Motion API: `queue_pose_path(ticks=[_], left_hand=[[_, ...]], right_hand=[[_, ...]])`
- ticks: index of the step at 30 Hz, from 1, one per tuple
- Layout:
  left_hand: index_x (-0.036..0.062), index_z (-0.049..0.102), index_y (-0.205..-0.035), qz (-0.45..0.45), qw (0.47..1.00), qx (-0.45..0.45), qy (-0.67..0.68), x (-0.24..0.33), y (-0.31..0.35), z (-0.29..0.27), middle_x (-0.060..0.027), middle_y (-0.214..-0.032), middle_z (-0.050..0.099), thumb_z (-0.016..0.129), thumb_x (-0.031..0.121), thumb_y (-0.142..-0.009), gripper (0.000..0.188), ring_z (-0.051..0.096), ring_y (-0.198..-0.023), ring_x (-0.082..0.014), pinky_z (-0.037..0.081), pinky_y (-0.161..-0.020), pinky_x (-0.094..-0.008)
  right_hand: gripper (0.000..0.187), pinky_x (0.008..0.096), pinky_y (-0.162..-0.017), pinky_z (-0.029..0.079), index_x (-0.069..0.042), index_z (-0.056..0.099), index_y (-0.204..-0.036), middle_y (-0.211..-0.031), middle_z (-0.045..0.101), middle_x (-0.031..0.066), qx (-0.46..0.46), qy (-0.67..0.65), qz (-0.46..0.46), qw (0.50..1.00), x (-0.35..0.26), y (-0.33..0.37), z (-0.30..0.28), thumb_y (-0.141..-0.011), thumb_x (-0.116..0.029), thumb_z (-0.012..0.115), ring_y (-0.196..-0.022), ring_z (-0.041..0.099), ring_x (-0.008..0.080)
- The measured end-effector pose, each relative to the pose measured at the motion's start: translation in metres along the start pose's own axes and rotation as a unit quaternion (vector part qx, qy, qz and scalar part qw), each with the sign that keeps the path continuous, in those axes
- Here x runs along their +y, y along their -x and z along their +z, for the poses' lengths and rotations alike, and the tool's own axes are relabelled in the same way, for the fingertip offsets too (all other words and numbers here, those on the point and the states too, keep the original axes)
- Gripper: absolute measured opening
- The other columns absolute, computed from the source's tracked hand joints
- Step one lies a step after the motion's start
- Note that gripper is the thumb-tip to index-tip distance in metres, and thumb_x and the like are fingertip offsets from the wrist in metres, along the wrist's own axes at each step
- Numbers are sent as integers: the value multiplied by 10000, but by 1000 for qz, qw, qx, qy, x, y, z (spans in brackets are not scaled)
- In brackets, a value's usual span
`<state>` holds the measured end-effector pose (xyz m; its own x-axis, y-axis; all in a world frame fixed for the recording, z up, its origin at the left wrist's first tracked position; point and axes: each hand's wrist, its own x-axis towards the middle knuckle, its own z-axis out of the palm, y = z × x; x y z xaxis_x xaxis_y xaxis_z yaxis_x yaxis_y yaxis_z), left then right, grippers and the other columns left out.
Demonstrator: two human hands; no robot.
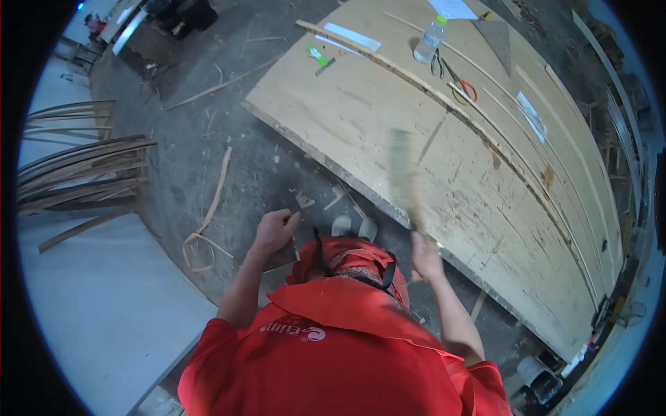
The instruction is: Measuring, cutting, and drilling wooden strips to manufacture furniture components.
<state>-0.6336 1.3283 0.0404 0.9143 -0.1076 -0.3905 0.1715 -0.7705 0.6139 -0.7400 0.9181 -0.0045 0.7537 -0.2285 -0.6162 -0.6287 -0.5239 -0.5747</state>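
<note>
My right hand [428, 256] is closed round the handle of a brush at the near edge of the large wooden tabletop [347, 125]. The brush [402, 166] has a long pale bristle head, smeared by motion, reaching over the board's surface. To the left, away from the table, my left hand [276, 230] hangs in a loose fist beside my red clothing. Nothing shows sticking out of it; its palm is hidden.
Long thin wood strips [444, 90] cross the tabletop. A clear bottle [430, 40], red-handled scissors [463, 90], pliers [437, 64] and a green cutter [317, 55] lie beyond. Bundled strips [90, 170] rest on a white surface [111, 298] at left. Scraps [220, 184] litter the floor.
</note>
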Motion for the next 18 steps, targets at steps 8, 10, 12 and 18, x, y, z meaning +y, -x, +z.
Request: queue_pose_path(ticks=[8,10,12,18], left_hand=[[48,686,-891,144,980,89,-107,89,-123,-67,-227,-818,700,610,322,-983,300,683,-853,-466,537,-750,-559],[45,673,-895,169,964,98,-182,89,-163,-89,-225,-863,710,599,281,-976,260,683,-870,-465,535,-760,-569],[47,664,-940,194,953,109,-207,77,-203,-105,-223,-925,706,592,260,-970,226,685,-887,-458,536,-767,-572],[69,598,-1173,280,902,63,-321,74,-376,-132,-199,-1136,661,565,187,-959,246,707,-934,-408,559,-778,-541]], right_hand=[[617,492,-837,553,30,737,-1039,-832,715,306,-119,-74,-55,989,-168,-79,9,-1047,-525,466,-863,740,437],[595,454,-688,528,45,702,-1029,-716,675,233,-9,-60,-86,994,-109,-80,-7,-1058,-503,471,-662,690,360],[546,394,-493,467,40,663,-1004,-615,612,130,13,-66,-32,997,-74,-68,-23,-1079,-470,483,-482,609,240],[516,342,-357,402,-63,520,-792,-527,471,27,88,-207,120,967,-62,-14,-4,-1094,-481,488,-376,486,159]])
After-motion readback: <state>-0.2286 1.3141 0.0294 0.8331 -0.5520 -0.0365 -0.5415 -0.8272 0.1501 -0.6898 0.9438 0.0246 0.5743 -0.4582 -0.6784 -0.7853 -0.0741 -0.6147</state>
